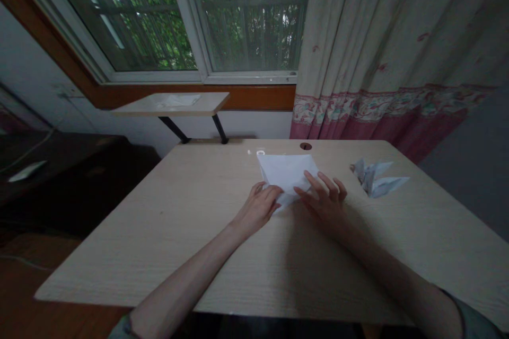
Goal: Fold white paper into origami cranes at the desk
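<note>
A folded sheet of white paper (287, 168) lies on the pale wood desk (191, 212), with its near end narrowing toward me. My left hand (263, 201) is closed on the paper's near left edge, fingers curled over it. On the right side, my right hand (323, 198) rests with spread fingers, its fingertips pressing the paper flat. Farther right on the desk stands a folded paper crane (376, 176) with pointed wings. The underside of the sheet is hidden.
A small raised shelf (207, 103) on black legs stands at the back left, with white paper (177, 100) on it. A round cable hole (306, 146) sits near the back edge. Behind are a window and a floral curtain (358, 63).
</note>
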`<state>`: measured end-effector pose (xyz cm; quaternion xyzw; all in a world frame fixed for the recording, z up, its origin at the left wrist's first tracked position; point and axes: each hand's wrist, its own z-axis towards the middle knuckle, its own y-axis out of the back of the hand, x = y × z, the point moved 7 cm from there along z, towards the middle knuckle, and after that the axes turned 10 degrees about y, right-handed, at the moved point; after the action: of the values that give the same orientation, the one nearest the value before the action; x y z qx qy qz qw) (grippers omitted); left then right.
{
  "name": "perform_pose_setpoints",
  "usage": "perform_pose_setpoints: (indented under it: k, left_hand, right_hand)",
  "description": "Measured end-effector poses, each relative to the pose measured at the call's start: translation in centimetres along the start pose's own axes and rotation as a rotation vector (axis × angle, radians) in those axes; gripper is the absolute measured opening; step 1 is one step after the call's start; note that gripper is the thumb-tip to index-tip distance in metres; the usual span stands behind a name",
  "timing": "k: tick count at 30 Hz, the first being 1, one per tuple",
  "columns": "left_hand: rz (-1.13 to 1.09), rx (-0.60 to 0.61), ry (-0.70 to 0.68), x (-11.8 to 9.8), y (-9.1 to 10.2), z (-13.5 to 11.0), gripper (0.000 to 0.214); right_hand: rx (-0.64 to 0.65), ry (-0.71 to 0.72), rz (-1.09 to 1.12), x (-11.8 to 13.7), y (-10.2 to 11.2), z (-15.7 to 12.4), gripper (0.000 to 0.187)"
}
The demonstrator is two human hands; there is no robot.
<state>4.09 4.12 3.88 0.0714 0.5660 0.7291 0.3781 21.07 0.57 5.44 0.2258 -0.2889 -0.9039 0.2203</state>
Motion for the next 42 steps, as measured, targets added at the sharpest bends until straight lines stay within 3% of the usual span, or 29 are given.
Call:
perform_pose_setpoints:
  k: [9, 16, 20, 23, 29, 36, 42]
  left_hand:
    - [0.204, -0.088, -0.063, -0.2, 0.1, -0.4, 0.027]
    - [0.229, -0.145, -0.075, -0.1, 0.2, -0.4, 0.022]
    - [0.24, -0.152, -0.082, -0.1, 0.0, -0.4, 0.02]
    - [0.246, -0.153, -0.085, -0.2, 0.1, -0.4, 0.02]
    - [0.267, -0.15, -0.077, -0.3, 0.2, -0.3, 0.019]
    - [0.27, -0.131, -0.068, 0.1, -0.1, -0.3, 0.02]
    - [0.266, -0.11, -0.056, 0.2, -0.1, -0.3, 0.023]
  right_hand:
    - [-0.078, -0.105, 0.055, -1.1, 0.2, -0.3, 0.057]
    - [-0.125, -0.221, 0.134, -2.9, -0.5, -1.1, 0.068]
    - [-0.066, -0.318, 0.183, -4.3, -1.6, -1.6, 0.049]
    - [-0.04, -0.368, 0.16, -5.3, -2.1, -1.8, 0.045]
    - [-0.016, -0.25, 0.131, -5.6, -2.7, -1.4, 0.037]
    - [-0.103, -0.34, 0.239, -7.0, -3.0, -2.5, 0.026]
    - [-0.095, -0.28, 0.288, -7.2, -3.4, -2.5, 0.02]
